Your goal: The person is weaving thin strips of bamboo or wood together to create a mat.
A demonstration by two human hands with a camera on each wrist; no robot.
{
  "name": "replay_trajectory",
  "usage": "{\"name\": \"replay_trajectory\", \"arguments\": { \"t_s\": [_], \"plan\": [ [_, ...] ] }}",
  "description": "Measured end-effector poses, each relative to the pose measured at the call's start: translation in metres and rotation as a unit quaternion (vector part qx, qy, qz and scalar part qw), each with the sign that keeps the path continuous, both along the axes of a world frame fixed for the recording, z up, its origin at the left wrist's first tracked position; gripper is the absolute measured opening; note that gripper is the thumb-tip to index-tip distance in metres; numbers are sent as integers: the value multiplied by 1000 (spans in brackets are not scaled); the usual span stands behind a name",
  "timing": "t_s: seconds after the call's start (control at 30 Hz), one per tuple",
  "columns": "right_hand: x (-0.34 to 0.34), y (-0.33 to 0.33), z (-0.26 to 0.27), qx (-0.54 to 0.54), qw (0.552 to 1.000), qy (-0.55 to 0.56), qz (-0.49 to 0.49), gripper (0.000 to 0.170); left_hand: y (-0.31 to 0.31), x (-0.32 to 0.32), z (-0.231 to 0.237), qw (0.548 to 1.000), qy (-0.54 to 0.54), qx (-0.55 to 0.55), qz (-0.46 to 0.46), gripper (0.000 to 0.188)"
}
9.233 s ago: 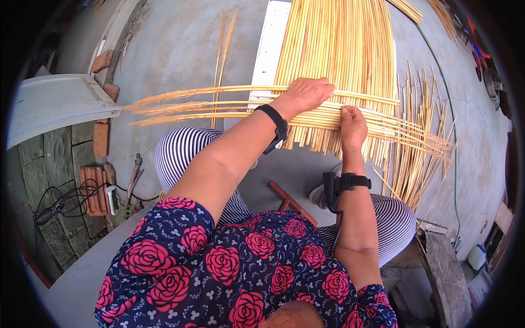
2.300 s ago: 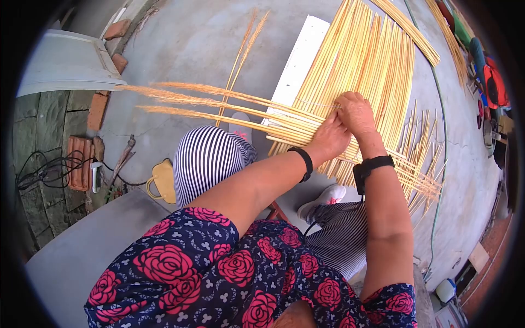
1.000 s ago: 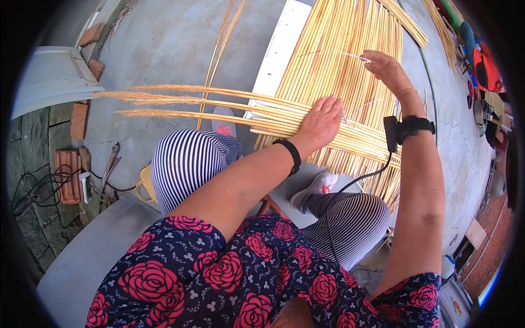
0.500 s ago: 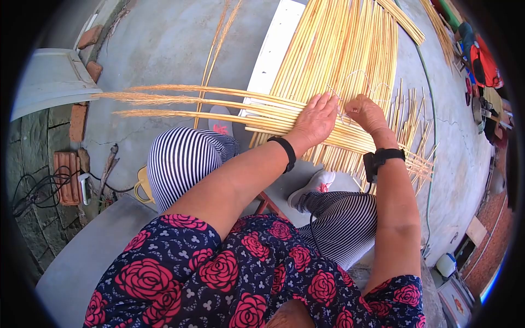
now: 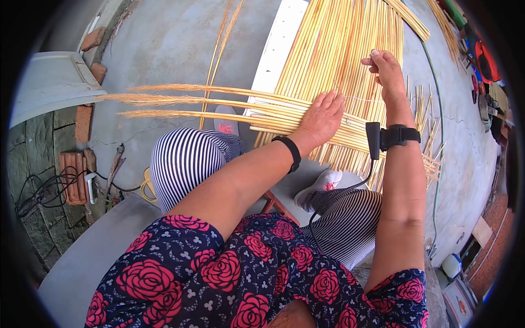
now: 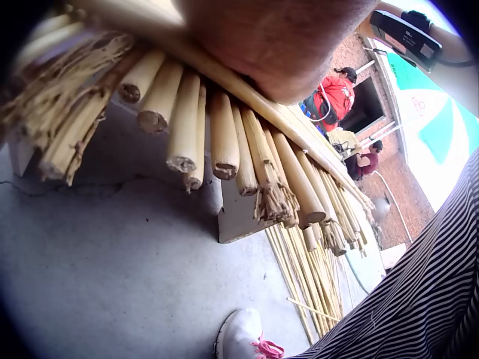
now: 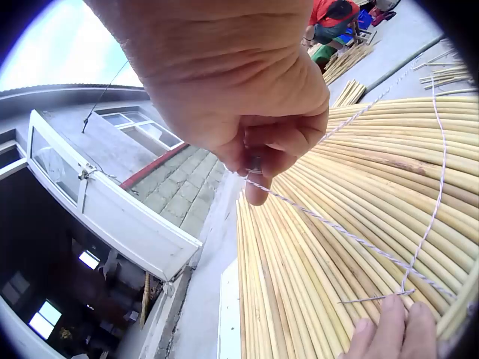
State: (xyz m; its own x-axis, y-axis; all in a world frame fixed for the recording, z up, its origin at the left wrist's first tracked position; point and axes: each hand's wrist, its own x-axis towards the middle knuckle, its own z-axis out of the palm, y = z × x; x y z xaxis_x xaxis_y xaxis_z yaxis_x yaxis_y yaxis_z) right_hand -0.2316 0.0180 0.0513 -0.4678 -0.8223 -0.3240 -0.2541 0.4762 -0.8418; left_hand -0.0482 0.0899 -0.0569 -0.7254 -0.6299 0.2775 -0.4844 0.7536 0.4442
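While aloft, right hand (image 5: 388, 72) round twine (image 7: 337, 226)

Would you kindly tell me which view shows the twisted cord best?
The right wrist view: the cord, pinched by the right hand, shows its twist clearly above the canes. The head view gives only a faint line; the left wrist view shows none.

Ok so, counting off the reed mat (image 5: 339, 49): way too many reeds to count, one white board (image 5: 278, 52) along its left — plus two plumed stalks (image 5: 231, 26) further left. Three feathery plumes (image 5: 143, 99) poke out left of it too. One green hose (image 5: 436, 104) on its right. Two hands: left hand (image 5: 321, 119) on it, right hand (image 5: 391, 76) above — and two shoes (image 5: 322, 182) nearby.
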Motion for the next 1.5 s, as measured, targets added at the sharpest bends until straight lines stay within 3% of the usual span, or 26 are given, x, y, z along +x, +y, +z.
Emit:
{"name": "replay_trajectory", "arguments": {
  "t_s": [0.03, 0.17, 0.23, 0.43, 0.57, 0.67, 0.8, 0.9, 1.03, 1.2, 1.37, 1.43, 1.5],
  "plan": [
    [-2, -7, 7, -1, 999, 31, 34, 16, -1, 1, 1, 1000, 2, -2, -1, 38],
    [-5, -40, 40, -76, 988, -135, 16, 20, 1, 2, 1, 1000, 12, -16, 0, 36],
    [-15, -54, 37, -52, 977, -181, 98, 18, -1, 0, -1, 1000, 23, -13, 3, 36],
    [-13, -44, 19, -27, 977, -160, 136, 18, -3, 2, 1, 1000, 27, -13, -1, 29],
    [-12, -41, 5, -91, 943, -270, 174, 17, -6, 2, 4, 998, 54, 29, -7, 25],
    [5, -48, 5, -57, 934, -273, 221, 16, -6, 3, 4, 998, 54, 34, -16, 24],
    [16, -63, 2, -97, 901, -367, 209, 16, -4, 3, 4, 997, 73, 37, -13, 19],
    [18, -65, 5, -124, 910, -375, 123, 12, -5, 3, 4, 996, 84, 35, 0, 16],
    [5, -65, 5, -168, 905, -382, 78, 12, -5, 3, 2, 998, 52, 45, -2, 14],
    [-11, -54, 4, -188, 918, -350, -14, 10, -7, 5, 4, 997, 68, 32, -22, 11],
    [-19, -46, 0, -224, 926, -302, 24, 14, -8, 8, 5, 998, 55, 19, -28, 10],
    [1, -39, -3, -285, 905, -314, -20, 15, -6, 5, 11, 999, 44, 8, -28, 8],
    [27, -34, -2, -306, 915, -252, -72, 14, -6, 1, 8, 999, 30, -15, -18, 10]
  ]
}}
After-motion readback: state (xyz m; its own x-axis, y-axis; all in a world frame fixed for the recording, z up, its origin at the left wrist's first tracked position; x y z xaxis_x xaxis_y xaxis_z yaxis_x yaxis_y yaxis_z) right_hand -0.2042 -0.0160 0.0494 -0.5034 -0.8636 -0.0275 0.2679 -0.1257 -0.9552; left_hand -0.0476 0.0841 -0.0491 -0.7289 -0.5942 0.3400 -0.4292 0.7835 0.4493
